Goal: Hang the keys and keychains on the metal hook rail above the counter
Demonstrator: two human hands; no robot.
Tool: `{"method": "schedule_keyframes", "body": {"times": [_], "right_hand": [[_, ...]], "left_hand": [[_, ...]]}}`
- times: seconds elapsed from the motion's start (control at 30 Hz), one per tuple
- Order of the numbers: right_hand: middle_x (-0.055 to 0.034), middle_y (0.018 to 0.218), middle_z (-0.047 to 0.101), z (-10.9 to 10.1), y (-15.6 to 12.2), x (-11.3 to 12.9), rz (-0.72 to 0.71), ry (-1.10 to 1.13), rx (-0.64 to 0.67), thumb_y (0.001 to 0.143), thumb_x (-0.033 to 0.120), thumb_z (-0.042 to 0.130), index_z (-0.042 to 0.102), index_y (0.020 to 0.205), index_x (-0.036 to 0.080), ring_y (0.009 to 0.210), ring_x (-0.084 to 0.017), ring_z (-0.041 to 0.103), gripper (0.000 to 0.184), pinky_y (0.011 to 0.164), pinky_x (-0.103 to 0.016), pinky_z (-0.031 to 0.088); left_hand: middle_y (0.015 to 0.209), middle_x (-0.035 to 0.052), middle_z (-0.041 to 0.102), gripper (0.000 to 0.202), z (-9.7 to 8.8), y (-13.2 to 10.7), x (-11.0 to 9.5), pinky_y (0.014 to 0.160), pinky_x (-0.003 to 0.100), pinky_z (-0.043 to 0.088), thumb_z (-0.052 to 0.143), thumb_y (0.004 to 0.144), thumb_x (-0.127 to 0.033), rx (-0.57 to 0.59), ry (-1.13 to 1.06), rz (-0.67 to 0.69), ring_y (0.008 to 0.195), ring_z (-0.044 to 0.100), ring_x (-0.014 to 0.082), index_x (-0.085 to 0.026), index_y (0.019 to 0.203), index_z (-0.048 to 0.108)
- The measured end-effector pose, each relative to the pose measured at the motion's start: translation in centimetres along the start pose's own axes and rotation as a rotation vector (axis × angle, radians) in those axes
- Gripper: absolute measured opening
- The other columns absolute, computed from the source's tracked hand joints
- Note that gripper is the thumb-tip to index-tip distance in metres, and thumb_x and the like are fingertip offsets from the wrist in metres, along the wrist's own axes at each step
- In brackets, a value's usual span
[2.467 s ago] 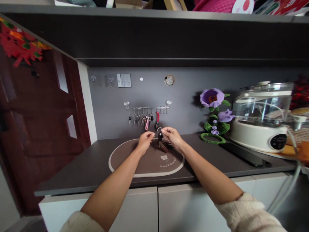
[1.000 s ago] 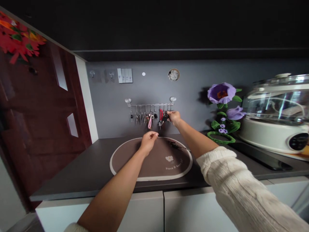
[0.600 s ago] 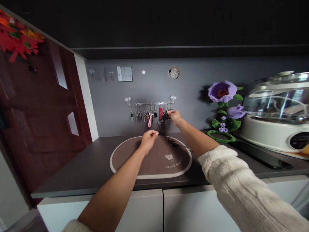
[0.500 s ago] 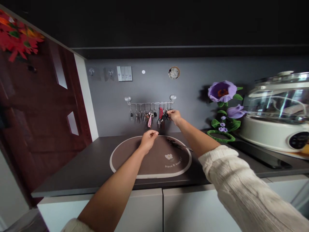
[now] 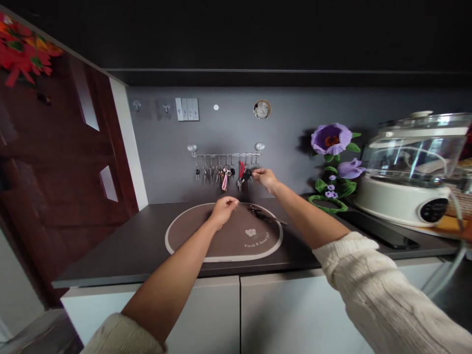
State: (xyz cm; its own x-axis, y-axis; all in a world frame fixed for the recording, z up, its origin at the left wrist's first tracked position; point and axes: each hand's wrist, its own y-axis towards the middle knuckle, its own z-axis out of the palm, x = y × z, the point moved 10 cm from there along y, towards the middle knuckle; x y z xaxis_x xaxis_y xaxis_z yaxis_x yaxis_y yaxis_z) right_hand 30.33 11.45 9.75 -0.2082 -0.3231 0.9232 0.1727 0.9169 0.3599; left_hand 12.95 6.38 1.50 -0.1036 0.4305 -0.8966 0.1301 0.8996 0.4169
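Observation:
My right hand (image 5: 264,180) is closed in a pinch on a bunch of keys (image 5: 247,175) with black heads, just in front of the right end of the hook rail (image 5: 226,155). Other keys hang from the rail, among them a set with a pink strap (image 5: 224,181) and one with a red strap (image 5: 241,169). Over the brown oval mat (image 5: 191,238), my left hand (image 5: 223,211) has thumb and fingertips pressed together; whatever they hold, if anything, cannot be made out. More dark keys (image 5: 261,215) lie on the mat's right side.
To the right stand purple felt flowers (image 5: 332,140) and a white appliance (image 5: 387,196) with a clear upper part. A dark flat slab (image 5: 383,231) lies before them. A black cabinet (image 5: 236,39) overhangs the counter (image 5: 121,246). The reddish door (image 5: 66,157) is at left.
The black-headed keys have come off the rail's right end and sit lower, in my right hand's pinch. My left hand stays pinched over the mat. The view has shifted slightly.

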Motion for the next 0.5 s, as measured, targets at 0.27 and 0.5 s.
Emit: {"method": "schedule_keyframes", "body": {"times": [0.27,0.5], "right_hand": [[-0.0019,0.069,0.058,0.2,-4.3,-1.7,0.062,0.008,0.094,0.068,0.017,0.052,0.057,0.073,0.012,0.053,-0.005,0.047,0.008,0.053,-0.018,0.038],[-0.0002,0.057,0.057,-0.4,-7.5,-4.0,0.023,-0.279,0.102,0.063,0.022,0.055,0.062,0.069,0.012,0.047,-0.005,0.043,0.013,0.050,-0.018,0.034]], "left_hand": [[0.067,0.0020,0.057,0.019,0.7,-0.5,0.5,0.052,0.020,0.036,0.053,0.068,-0.029,0.044,0.032,-0.072,0.057,0.050,0.0086,-0.013,0.077,0.058],[0.066,0.0011,0.057,0.008,1.2,-1.4,0.5,0.055,0.019,0.037,0.053,0.069,-0.019,0.075,0.048,-0.205,0.054,0.050,0.0060,-0.013,0.073,0.057]]}}
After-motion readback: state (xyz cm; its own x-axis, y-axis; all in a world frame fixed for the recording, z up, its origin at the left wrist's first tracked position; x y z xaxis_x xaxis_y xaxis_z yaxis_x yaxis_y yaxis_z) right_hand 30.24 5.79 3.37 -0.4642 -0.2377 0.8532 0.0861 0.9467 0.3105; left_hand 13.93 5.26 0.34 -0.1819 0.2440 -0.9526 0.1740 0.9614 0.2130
